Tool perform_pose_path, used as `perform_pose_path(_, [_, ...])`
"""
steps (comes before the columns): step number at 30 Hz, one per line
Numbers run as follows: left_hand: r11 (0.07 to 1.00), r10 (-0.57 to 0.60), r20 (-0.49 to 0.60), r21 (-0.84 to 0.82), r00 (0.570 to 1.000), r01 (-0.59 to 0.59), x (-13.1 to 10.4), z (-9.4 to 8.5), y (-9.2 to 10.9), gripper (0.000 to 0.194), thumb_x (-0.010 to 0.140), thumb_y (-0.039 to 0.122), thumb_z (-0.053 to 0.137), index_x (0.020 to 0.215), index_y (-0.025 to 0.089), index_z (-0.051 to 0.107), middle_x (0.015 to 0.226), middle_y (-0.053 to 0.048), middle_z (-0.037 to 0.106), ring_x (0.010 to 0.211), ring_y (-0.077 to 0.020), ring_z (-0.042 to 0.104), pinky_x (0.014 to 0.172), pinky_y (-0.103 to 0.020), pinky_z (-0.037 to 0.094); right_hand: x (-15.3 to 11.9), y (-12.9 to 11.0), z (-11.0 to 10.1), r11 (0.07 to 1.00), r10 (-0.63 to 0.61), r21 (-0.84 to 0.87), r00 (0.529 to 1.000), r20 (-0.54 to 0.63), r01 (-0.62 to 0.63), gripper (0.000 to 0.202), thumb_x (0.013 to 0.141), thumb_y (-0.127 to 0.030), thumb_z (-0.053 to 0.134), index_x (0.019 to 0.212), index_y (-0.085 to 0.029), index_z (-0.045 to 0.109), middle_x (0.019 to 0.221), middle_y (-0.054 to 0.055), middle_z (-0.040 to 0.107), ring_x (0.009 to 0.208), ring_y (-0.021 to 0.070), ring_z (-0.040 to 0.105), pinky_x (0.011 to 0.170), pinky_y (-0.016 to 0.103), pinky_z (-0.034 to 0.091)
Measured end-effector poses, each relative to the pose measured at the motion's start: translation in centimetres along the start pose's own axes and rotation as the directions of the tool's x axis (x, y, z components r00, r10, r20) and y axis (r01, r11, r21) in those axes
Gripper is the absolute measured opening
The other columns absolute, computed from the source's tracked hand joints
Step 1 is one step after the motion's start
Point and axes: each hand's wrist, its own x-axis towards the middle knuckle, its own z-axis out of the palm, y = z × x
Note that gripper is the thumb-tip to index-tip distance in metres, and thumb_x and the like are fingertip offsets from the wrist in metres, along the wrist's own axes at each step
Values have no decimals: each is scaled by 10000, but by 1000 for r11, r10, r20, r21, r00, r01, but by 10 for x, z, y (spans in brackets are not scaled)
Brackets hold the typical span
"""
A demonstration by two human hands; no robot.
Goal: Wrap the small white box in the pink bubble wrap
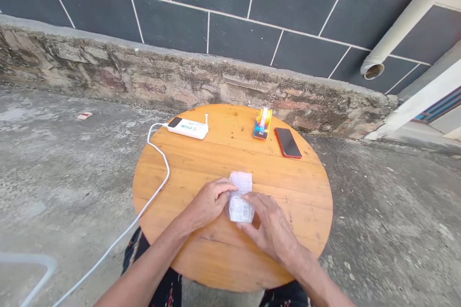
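On the round wooden table (201, 172) lies a small package wrapped in clear bubble wrap (240, 207), with a printed label faintly visible through it. One end of the wrap stretches away toward the far side of the table. My left hand (212, 200) is curled at the package's left side, its fingertips pressing on the wrap. From the right, my right hand (268, 223) grips the package, thumb at the near edge and fingers over the top right. The undersides of the fingers of both hands are hidden.
A white power strip (188, 127) with a white cable (158, 189) sits at the far left of the table. A yellow and blue tape dispenser (262, 124) and a red-edged phone (288, 143) lie at the far right. A stone-based wall (173, 76) stands behind.
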Motion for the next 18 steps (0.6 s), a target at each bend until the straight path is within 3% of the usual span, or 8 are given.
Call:
perform_pose_path(8, [1000,5,45,22,999,-6,-3,-3,-2,467,679,-9,367,934,194,701,935,-30,684,921,-179,596,860,-311,457,22,2,-19,988,103,93,981,164,-120,355,774,-334,684,1105,-228,614,1031,56,680,919,242,617,823,367,455])
perform_pose_path(11, [995,-55,37,-84,998,58,-5,-6,-4,507,659,-3,360,1012,195,665,948,-23,685,889,-170,608,821,-301,475,35,8,-24,934,171,255,942,290,-249,346,754,-394,707,1053,-231,645,949,18,693,872,215,628,786,321,466])
perform_pose_path(14, [970,-117,39,-210,992,123,-6,-5,-9,596,651,-3,370,1183,184,566,1007,-34,678,890,-157,621,801,-286,490,49,21,-24,803,180,459,889,422,-380,367,717,-414,734,998,-190,661,902,14,689,841,198,628,744,291,477])
perform_pose_path(16, [966,-145,33,-209,989,149,-6,-3,-11,660,636,-3,389,1262,178,497,1011,-40,668,849,-149,616,756,-273,494,58,30,-23,743,166,505,852,497,-439,373,709,-420,736,987,-180,671,890,14,684,818,187,622,715,280,479])
perform_pose_path(18, [977,-155,7,-146,988,155,-7,-1,-11,693,620,3,421,1292,168,469,1002,-45,647,807,-146,595,719,-268,491,67,36,-24,755,158,476,829,536,-452,348,717,-427,726,966,-186,691,871,6,681,802,180,612,699,272,471])
